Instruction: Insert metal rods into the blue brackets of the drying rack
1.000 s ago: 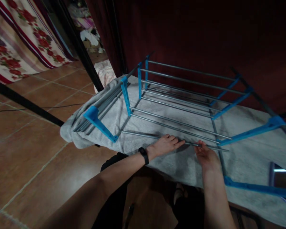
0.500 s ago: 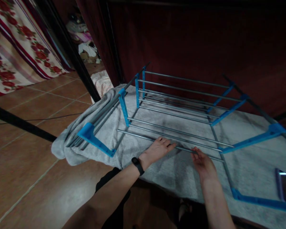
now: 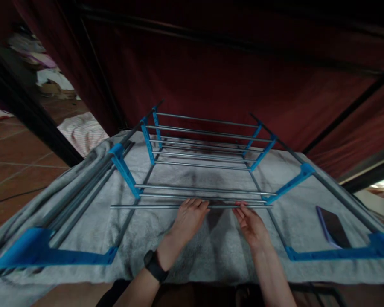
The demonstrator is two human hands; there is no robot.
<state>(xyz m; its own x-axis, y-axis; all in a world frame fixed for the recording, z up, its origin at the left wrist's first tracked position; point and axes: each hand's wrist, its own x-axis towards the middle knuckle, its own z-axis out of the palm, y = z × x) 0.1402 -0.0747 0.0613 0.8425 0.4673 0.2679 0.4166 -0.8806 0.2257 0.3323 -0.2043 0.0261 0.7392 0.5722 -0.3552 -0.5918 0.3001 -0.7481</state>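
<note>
A loose metal rod [image 3: 222,207] lies across the front of a half-built rack with blue plastic brackets [image 3: 124,172] and grey side tubes. My left hand [image 3: 192,213], with a black band on its wrist, has its fingers closed over the rod near the middle. To the right, my right hand [image 3: 248,221] pinches the same rod between thumb and fingers. The rod's left end juts past the rack's left side; its right end is by the right lower bar. Behind it, several crossbars [image 3: 205,189] span the brackets.
Several more grey tubes [image 3: 86,200] run along the left. The rack stands on a grey blanket [image 3: 211,256]; a phone [image 3: 333,226] lies at the right. Dark red curtains [image 3: 211,72] hang behind, and a black post [image 3: 35,106] slants at the left.
My view has turned to the right, so the rack appears further left and more square-on. The held rod now sticks out further past the rack's left side. Both hands keep hold of it.
</note>
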